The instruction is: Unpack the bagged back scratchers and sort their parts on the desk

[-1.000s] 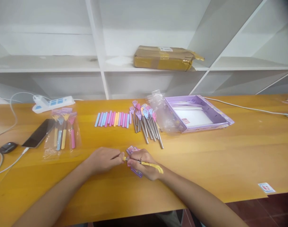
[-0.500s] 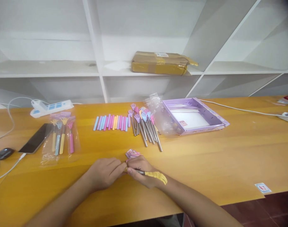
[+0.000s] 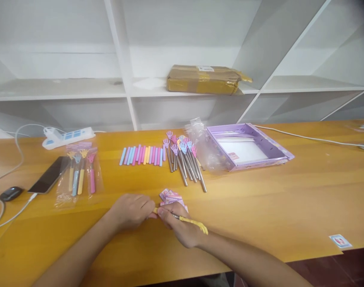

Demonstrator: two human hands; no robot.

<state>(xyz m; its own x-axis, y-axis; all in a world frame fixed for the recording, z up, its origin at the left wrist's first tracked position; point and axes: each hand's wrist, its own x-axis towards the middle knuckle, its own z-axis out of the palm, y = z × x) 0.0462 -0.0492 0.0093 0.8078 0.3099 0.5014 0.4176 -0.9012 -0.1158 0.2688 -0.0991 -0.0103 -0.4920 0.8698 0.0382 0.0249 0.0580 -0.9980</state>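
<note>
Far off to the left of the left fingers sits a black mouse (image 3: pixel 10 193), then a phone (image 3: pixel 49 175), then a clear bag (image 3: pixel 86 188) of back scratchers. Now the left hand (image 3: pixel 133 210): fingers curled tight around the handle end of a yellow back scratcher (image 3: pixel 196 223)! Beyond those knuckles, a row of pastel handle sleeves (image 3: pixel 143 155). Printed cards (image 3: pixel 173 197) lie just past the right fingertips. And the right hand (image 3: pixel 179 225) grasps the shaft, thumb along it, the yellow claw over its wrist. Farther out from those fingers, metal-stemmed scratchers (image 3: pixel 186 159) heap up; rightward, an open purple box (image 3: pixel 229 164).
</note>
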